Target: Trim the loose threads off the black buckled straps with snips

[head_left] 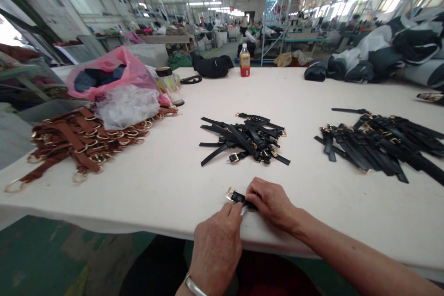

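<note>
Near the table's front edge, a short black buckle strap (237,197) with a gold buckle pokes out to the left of my right hand (272,201). That hand is closed around the strap and covers most of its length. My left hand (219,236) is closed too, its fingertips pinched at the strap's lower edge just below the buckle end. A small whitish piece (244,210) shows between the hands; what it is I cannot tell. Beyond my hands lies a loose pile of black buckle straps (248,136). A larger pile of black straps (378,143) sits at the right.
Brown straps with gold rings (81,141) heap at the left, beside a pink plastic bag (135,71) and a clear jar (170,87). A drink bottle (244,61) and a black bundle (213,65) stand at the back. Wrapped rolls (367,62) pile up at far right.
</note>
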